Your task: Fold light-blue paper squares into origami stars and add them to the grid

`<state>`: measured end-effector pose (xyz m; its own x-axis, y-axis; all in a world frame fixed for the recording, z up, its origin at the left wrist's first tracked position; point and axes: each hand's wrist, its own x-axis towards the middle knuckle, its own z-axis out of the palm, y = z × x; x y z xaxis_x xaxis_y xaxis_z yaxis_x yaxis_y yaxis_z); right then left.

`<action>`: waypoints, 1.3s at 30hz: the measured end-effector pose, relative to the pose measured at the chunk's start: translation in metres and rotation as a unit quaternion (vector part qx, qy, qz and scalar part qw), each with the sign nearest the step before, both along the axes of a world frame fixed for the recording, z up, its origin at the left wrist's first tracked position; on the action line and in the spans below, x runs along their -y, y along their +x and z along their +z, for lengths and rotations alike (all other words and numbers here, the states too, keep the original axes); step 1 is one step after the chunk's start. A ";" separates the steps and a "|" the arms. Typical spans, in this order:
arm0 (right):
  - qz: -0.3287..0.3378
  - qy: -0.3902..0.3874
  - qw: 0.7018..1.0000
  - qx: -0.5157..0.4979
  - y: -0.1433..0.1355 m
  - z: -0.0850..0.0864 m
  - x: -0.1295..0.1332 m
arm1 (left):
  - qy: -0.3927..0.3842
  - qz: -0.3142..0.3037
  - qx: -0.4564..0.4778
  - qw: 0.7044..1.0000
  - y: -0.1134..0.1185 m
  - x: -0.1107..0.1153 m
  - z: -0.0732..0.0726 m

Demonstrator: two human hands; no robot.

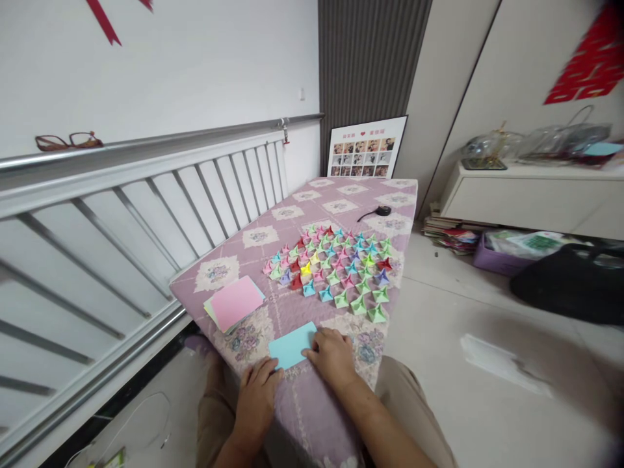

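A light blue rectangular sheet of paper (pixel 291 346) lies near the table's front end, slightly slanted. It looks folded, though its layers are too small to make out. My left hand (pixel 258 387) is closed on its lower left corner, with the thumb and fingertips along the edge. At the right end of the sheet, the curled fingers of my right hand (pixel 332 356) grip it and cover that edge. Beyond the sheet stand many small folded paper pieces (pixel 333 277) in green, pink, blue, red, yellow and purple, set in slanting rows. To the left is a stack of coloured paper (pixel 238 303), pink on top.
A purple flowered cloth covers the table (pixel 297 416). A black coiled object (pixel 383 210) with a strap lies toward the far right edge. White railings (pixel 195 195) run along the left, with glasses (pixel 68 141) on the ledge. A photo board (pixel 365 148) leans behind the table.
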<state>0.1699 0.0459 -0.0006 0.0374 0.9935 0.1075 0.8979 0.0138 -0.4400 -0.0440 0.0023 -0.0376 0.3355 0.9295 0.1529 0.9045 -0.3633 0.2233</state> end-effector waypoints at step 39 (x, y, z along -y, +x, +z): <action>0.093 0.090 0.989 0.074 0.020 -0.019 0.036 | 0.068 -0.065 0.044 0.995 -0.020 -0.001 -0.011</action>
